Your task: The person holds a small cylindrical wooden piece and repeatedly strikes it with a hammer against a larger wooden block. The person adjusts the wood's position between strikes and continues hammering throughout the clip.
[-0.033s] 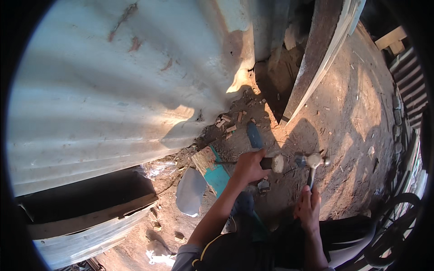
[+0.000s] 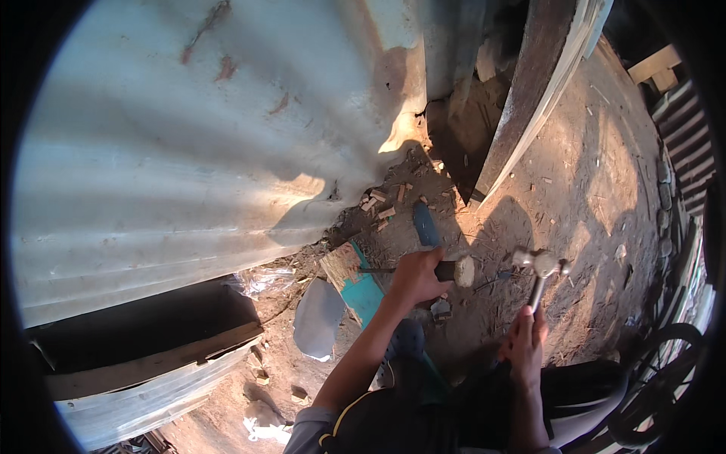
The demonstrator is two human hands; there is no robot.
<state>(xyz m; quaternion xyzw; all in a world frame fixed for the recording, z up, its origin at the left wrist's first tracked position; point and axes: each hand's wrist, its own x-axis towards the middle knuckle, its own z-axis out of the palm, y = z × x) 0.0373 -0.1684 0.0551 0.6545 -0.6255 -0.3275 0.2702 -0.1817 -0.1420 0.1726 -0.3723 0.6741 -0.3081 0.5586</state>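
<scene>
My left hand (image 2: 418,278) is closed round the handle of a chisel (image 2: 464,272), whose pale, battered butt sticks out to the right. Its thin dark shank runs left onto a wooden board (image 2: 366,296) with turquoise paint and a bare, rough end. In my right hand (image 2: 523,337) is a ball-peen hammer (image 2: 542,264), gripped by its handle. The hammer head hangs to the right of the chisel's butt, apart from it and slightly blurred. How the chisel tip meets the wood is too small to tell.
Corrugated metal sheeting (image 2: 189,166) rises on the left. An upright plank (image 2: 522,106) stands ahead. Wood chips (image 2: 378,198), a blue sandal-like piece (image 2: 425,225) and a grey flat piece (image 2: 318,319) lie on the dirt floor. A black tyre (image 2: 658,386) is at lower right.
The hammer in my right hand has moved right and slightly up, farther from the chisel's butt. My left hand and the chisel have hardly moved.
</scene>
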